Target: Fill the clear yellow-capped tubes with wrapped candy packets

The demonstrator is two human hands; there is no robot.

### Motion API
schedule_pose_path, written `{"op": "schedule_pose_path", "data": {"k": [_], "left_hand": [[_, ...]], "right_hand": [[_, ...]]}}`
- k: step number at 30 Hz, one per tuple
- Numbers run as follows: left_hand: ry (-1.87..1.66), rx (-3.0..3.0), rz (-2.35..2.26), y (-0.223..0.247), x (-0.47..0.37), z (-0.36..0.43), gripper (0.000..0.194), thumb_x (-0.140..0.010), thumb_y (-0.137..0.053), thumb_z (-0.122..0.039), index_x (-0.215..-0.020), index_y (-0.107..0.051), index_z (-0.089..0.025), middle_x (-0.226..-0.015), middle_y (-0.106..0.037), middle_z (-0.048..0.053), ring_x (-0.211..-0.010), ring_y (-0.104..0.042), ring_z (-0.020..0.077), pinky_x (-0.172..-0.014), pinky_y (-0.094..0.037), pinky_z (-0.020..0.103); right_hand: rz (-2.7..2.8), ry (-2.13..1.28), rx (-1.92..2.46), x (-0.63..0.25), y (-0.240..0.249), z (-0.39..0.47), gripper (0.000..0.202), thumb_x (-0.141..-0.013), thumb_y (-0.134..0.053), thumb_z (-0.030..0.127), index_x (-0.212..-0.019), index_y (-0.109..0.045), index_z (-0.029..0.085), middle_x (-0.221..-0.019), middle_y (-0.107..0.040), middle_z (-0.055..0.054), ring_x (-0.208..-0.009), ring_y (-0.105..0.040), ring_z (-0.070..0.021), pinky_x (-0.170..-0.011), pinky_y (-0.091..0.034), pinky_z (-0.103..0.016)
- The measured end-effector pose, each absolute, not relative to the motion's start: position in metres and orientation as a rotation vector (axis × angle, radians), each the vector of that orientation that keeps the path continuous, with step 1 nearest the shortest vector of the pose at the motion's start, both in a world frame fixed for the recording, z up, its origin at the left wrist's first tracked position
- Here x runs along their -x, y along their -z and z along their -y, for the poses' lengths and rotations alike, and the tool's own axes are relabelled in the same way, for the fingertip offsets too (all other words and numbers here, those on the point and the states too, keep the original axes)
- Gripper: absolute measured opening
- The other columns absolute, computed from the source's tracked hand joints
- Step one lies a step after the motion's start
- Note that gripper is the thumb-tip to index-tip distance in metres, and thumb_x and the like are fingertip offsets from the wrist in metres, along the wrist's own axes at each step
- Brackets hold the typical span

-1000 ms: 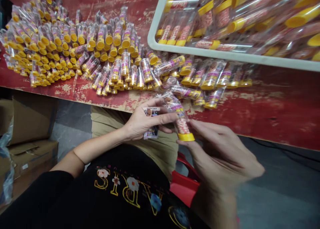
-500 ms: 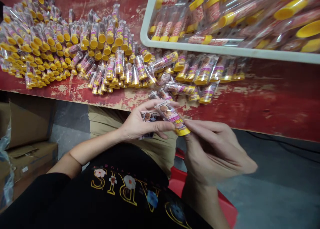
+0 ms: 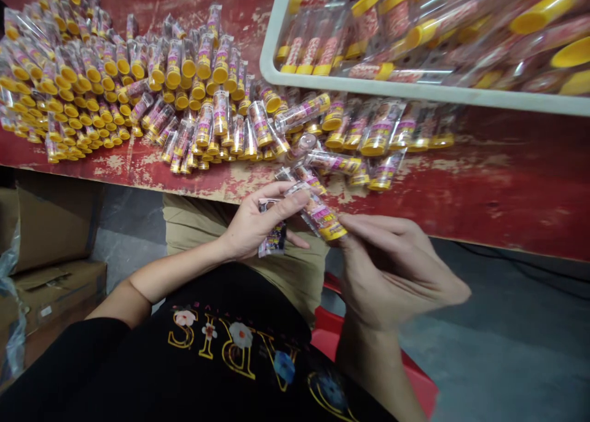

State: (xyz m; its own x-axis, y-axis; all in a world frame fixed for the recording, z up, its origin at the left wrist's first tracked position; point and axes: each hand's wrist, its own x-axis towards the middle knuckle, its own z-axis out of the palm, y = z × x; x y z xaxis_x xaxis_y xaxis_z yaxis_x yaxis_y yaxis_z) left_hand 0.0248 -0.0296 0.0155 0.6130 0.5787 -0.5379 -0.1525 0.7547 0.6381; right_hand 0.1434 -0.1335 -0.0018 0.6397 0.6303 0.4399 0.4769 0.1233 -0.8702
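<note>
A clear plastic tube with a yellow cap and a purple printed label is held slantwise between my hands, just in front of the table edge. My left hand is closed on its upper part, the thumb lying across the front. A small stack of dark printed labels is also tucked in the left palm. At the lower end, the fingertips of my right hand pinch the tube by its yellow cap. Just beyond the left fingers, another labelled tube lies on the table.
Many labelled tubes are heaped along the worn red table. At the upper right, a white tray holds tubes with yellow caps and red print. Cardboard boxes stand at left; a red stool is beneath me.
My left thumb has moved from near the yellow cap up to the tube's upper part. More of the label stack in the left palm shows. The right hand keeps its pinch at the cap.
</note>
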Motion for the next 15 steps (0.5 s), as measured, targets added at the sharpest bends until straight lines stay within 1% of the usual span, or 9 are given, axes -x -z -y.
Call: {"op": "schedule_pose_path", "data": {"k": [3,5,6,8,9,11,12,13,15], "left_hand": [[-0.421,-0.499,-0.866,-0.008,-0.026,0.023,0.036,-0.086,-0.082,-0.044,-0.108,-0.073,-0.017,-0.097,-0.075,0.007,-0.074,-0.072,0.0146,-0.059,-0.059,0.023],[-0.413,-0.393,-0.919,-0.004,-0.026,0.018,0.031,-0.094,-0.072,-0.042,-0.110,-0.072,-0.015,-0.096,-0.076,0.008,-0.070,-0.071,0.0131,-0.057,-0.057,0.022],[-0.411,-0.336,-0.947,-0.003,-0.025,0.015,0.028,-0.097,-0.068,-0.038,-0.111,-0.072,-0.013,-0.096,-0.076,0.008,-0.069,-0.070,0.0124,-0.056,-0.056,0.021],[-0.424,-0.249,-0.992,-0.003,-0.022,0.013,0.026,-0.096,-0.064,-0.022,-0.119,-0.071,-0.012,-0.101,-0.078,0.009,-0.071,-0.070,0.0116,-0.060,-0.056,0.021],[-0.441,-0.226,-1.006,-0.004,-0.021,0.013,0.033,-0.093,-0.063,-0.012,-0.125,-0.069,-0.011,-0.103,-0.079,0.009,-0.073,-0.071,0.0115,-0.063,-0.057,0.021],[-0.488,-0.215,-1.010,-0.007,-0.018,0.015,0.052,-0.086,-0.059,0.003,-0.136,-0.064,-0.011,-0.108,-0.080,0.011,-0.080,-0.074,0.0125,-0.073,-0.058,0.022],[-0.514,-0.222,-0.998,-0.008,-0.017,0.016,0.057,-0.086,-0.058,0.006,-0.140,-0.062,-0.010,-0.110,-0.080,0.012,-0.084,-0.076,0.0138,-0.079,-0.059,0.024],[-0.541,-0.233,-0.978,-0.010,-0.016,0.017,0.059,-0.087,-0.058,0.007,-0.144,-0.059,-0.009,-0.111,-0.080,0.014,-0.089,-0.078,0.0155,-0.085,-0.060,0.027],[-0.586,-0.255,-0.927,-0.013,-0.015,0.019,0.055,-0.094,-0.059,0.003,-0.148,-0.055,-0.009,-0.116,-0.080,0.017,-0.097,-0.079,0.0195,-0.096,-0.060,0.033]], "right_hand": [[0.876,-0.166,1.503,-0.152,0.015,0.120,0.033,-0.083,-0.082,0.007,-0.105,-0.086,0.033,-0.089,-0.081,-0.002,-0.081,-0.075,-0.0148,-0.074,-0.058,-0.030],[0.831,-0.092,1.523,-0.160,0.026,0.107,0.024,-0.086,-0.081,0.012,-0.103,-0.087,0.027,-0.090,-0.081,-0.004,-0.083,-0.075,-0.0155,-0.075,-0.059,-0.031],[0.824,-0.032,1.545,-0.165,0.031,0.099,0.020,-0.086,-0.080,0.014,-0.103,-0.086,0.024,-0.090,-0.080,-0.005,-0.084,-0.075,-0.0160,-0.075,-0.059,-0.032],[0.858,0.094,1.592,-0.176,0.040,0.085,0.015,-0.088,-0.079,0.018,-0.101,-0.086,0.020,-0.090,-0.079,-0.006,-0.086,-0.075,-0.0169,-0.078,-0.061,-0.033],[0.910,0.127,1.611,-0.183,0.042,0.079,0.014,-0.089,-0.078,0.019,-0.101,-0.085,0.020,-0.090,-0.079,-0.006,-0.087,-0.075,-0.0169,-0.078,-0.061,-0.033],[1.044,0.127,1.643,-0.200,0.042,0.066,0.020,-0.090,-0.073,0.019,-0.106,-0.084,0.019,-0.097,-0.079,-0.008,-0.081,-0.073,-0.0144,-0.071,-0.059,-0.031],[1.112,0.110,1.659,-0.211,0.039,0.060,0.025,-0.090,-0.071,0.017,-0.112,-0.083,0.018,-0.103,-0.079,-0.009,-0.079,-0.072,-0.0130,-0.068,-0.057,-0.030],[1.176,0.095,1.686,-0.223,0.035,0.052,0.031,-0.089,-0.070,0.014,-0.117,-0.082,0.018,-0.110,-0.078,-0.010,-0.080,-0.072,-0.0124,-0.069,-0.056,-0.030],[1.270,0.099,1.781,-0.250,0.025,0.034,0.038,-0.088,-0.067,0.012,-0.123,-0.079,0.018,-0.117,-0.077,-0.009,-0.094,-0.072,-0.0143,-0.082,-0.057,-0.035]]}}
